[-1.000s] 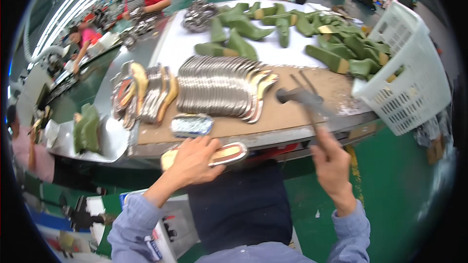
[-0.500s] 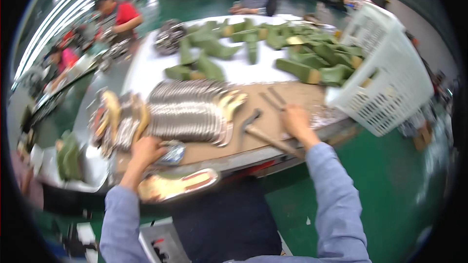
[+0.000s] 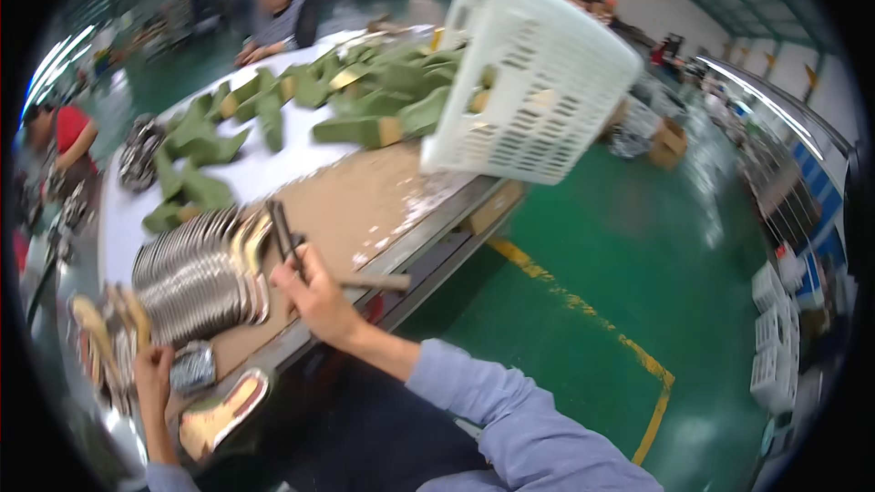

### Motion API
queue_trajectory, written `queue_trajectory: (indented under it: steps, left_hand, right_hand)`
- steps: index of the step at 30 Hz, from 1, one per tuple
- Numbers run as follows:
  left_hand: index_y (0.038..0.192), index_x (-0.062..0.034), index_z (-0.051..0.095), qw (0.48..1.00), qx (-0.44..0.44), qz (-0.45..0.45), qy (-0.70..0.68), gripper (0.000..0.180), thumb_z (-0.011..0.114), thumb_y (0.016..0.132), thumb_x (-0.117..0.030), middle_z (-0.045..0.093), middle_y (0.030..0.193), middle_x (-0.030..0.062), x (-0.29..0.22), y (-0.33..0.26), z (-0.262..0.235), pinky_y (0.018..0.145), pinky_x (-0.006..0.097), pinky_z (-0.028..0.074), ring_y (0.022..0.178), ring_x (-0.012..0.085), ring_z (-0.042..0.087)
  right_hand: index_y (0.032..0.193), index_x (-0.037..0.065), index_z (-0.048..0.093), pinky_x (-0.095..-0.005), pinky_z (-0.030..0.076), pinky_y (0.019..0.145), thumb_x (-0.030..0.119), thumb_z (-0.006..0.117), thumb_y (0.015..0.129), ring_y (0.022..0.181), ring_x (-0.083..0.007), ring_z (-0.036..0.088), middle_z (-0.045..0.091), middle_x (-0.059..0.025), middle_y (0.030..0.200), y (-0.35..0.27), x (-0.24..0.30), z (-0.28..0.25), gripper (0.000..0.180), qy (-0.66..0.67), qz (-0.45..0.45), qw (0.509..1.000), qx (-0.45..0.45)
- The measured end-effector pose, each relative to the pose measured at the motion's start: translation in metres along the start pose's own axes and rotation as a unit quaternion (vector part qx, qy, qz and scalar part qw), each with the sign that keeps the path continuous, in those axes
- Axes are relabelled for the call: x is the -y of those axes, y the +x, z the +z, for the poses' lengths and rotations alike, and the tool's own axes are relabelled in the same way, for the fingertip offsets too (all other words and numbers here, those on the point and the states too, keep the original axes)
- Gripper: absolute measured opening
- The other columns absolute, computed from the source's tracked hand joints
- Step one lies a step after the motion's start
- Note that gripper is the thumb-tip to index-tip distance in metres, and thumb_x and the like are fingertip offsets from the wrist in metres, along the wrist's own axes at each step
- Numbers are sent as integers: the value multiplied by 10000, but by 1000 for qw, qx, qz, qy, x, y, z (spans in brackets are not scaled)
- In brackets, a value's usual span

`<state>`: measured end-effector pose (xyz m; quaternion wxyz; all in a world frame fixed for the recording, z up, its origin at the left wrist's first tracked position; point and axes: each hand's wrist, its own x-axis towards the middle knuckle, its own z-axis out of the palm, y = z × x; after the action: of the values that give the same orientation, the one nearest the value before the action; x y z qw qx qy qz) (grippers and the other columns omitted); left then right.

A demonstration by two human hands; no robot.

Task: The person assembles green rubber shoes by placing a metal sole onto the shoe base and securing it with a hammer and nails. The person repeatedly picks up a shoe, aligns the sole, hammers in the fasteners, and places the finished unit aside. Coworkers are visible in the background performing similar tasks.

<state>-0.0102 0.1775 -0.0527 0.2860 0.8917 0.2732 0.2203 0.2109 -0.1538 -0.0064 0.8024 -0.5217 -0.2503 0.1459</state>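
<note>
Green factory floor (image 3: 583, 246) spreads beyond a long bench (image 3: 365, 210), where a white slotted basket (image 3: 538, 73) overhangs the edge beside green heel blocks (image 3: 365, 118), and could tip if knocked. Near the fanned row of metal shanks (image 3: 196, 278), the right hand (image 3: 319, 301) has its grip closed around a hammer (image 3: 296, 251), close enough that a misplaced blow could scatter them. The left hand (image 3: 153, 374) rests fingers on the gold insole (image 3: 223, 405) at the bench's near edge; whether that grip is closed I cannot tell.
</note>
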Motion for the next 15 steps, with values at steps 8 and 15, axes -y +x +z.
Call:
queue_trajectory:
  steps: [8,15]
  left_hand:
    - [972,-23,564,981,-27,30,-191,45,593,996,-48,643,845,45,-138,-72,-13,707,268,527,770,99,627]
    - [1033,4,697,986,-34,7,-166,142,702,894,-20,734,976,116,-145,-102,33,799,306,546,877,204,714]
  right_hand:
    - [1051,35,449,-302,482,773,33,421,850,856,-142,545,591,-125,1030,-14,15,33,203,156,19,986,63]
    - [1230,-26,445,-307,440,875,46,406,836,978,-146,496,509,-114,1157,-27,-22,92,403,57,-45,975,210]
